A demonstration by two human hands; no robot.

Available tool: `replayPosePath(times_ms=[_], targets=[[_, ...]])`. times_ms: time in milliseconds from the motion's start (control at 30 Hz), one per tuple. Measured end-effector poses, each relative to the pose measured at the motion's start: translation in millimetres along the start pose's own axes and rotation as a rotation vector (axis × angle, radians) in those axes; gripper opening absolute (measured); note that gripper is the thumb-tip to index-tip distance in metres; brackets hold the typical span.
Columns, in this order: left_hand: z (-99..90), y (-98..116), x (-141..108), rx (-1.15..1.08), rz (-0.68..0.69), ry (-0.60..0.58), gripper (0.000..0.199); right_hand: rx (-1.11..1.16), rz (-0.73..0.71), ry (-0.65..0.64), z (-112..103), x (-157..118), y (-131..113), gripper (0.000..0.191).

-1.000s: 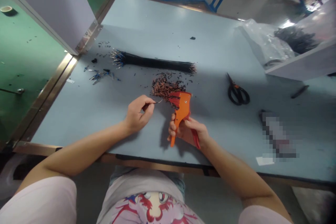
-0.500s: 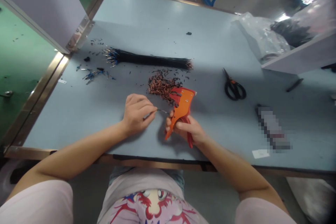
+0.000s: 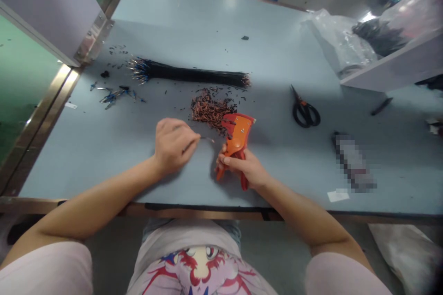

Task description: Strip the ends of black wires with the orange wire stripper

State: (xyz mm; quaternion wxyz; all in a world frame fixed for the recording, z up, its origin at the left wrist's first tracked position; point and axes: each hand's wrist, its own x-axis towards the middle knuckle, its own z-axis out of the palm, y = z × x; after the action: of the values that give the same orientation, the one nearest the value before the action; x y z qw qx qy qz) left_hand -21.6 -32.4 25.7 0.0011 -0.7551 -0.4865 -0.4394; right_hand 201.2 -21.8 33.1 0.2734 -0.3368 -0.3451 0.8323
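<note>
The blue-grey table (image 3: 214, 27) filled most of my view, and compared with half a second before it had slid a little lower and to the left in the picture, so my head had moved, not the things on it. The long black wire bundle (image 3: 194, 75) lay across the table beyond my hands, in the same place on the table as before. The clear plastic bag (image 3: 332, 48) was far to the right, near the white shelf. The black scissors (image 3: 304, 111) lay well apart from my right hand, unchanged. The pile of stripped wire scraps (image 3: 209, 110) sat just behind the tool. My right hand (image 3: 244, 170) was closed around the handles of the orange wire stripper (image 3: 235, 140), and the tool stood more upright than before, its head touching the edge of the pile. My left hand (image 3: 173, 145) had come a bit closer to the stripper; its fingers were pinched shut on a thin wire (image 3: 206, 138), whose free end pointed at the tool head. I could not tell whether the wire was already in the tool.
</note>
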Motion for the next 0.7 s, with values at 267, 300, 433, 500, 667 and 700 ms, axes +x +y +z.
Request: replayPosePath(times_ms=[267, 300, 433, 500, 667, 700], targets=[[14.7, -22.9, 6.0, -0.603, -0.803, 0.082, 0.015, -0.02, 0.062, -0.018, -6.8, 0.5, -1.7, 0.046], [14.7, -20.8, 5.8, -0.618, -0.805, 0.077, 0.014, -0.019, 0.072, -0.025, -6.0, -0.3, -2.4, 0.045], [13.0, -11.1, 6.0, -0.675, -0.823, 0.028, 0.011, 0.015, 0.13, -0.088, -2.2, -3.0, -3.4, 0.039], [12.9, -8.4, 6.2, -0.709, -0.833, 0.003, 0.012, 0.033, 0.15, -0.121, -1.9, -3.1, -2.6, 0.038], [12.1, -4.4, 6.2, -0.699, -0.779, -0.036, 0.01, 0.127, 0.168, -0.152, -3.4, -0.6, -1.2, 0.039], [11.5, -2.8, 6.1, -0.685, -0.764, -0.04, 0.01, 0.143, 0.162, -0.156, -3.4, -0.2, -1.6, 0.039]])
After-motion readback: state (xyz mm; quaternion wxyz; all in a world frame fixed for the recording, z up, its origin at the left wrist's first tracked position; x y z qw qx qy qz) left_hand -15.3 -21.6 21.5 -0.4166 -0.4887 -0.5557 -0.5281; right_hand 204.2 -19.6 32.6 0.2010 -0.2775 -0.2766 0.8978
